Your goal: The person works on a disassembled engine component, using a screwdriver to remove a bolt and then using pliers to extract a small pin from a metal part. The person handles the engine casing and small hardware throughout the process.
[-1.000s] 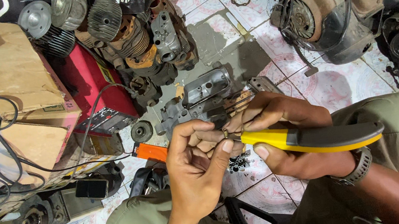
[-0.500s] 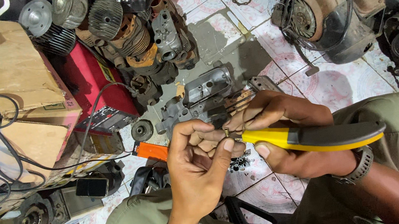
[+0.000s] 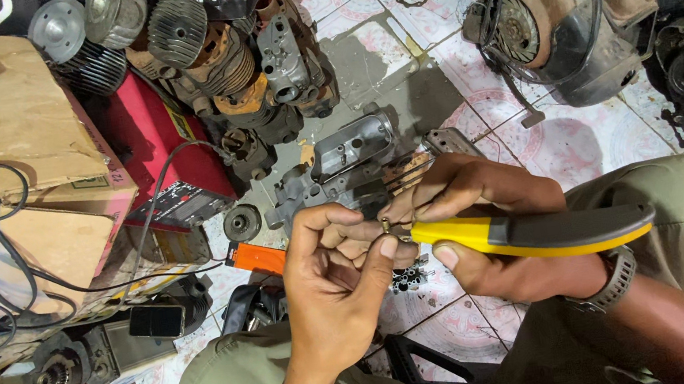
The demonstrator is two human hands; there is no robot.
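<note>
My right hand point(image 3: 489, 225) grips a pair of pliers with yellow and grey handles point(image 3: 535, 232), held level and pointing left. At the tip of the pliers sits a small brass-coloured part point(image 3: 386, 225). My left hand point(image 3: 334, 295) pinches that small part between thumb and fingers, touching the fingers of my right hand. Both hands hover above my knees, over the tiled floor point(image 3: 567, 142). The jaws of the pliers are hidden by my fingers.
Engine cylinders and metal castings point(image 3: 252, 62) lie ahead on the floor. A red box point(image 3: 153, 147) and a cardboard box point(image 3: 30, 129) stand at the left with black cables. A larger engine unit point(image 3: 558, 19) sits at the upper right. An orange-handled tool point(image 3: 258, 257) lies by my left hand.
Both hands stay together at the tip of the pliers; my left fingers have shifted slightly on the small part. Nothing else has moved.
</note>
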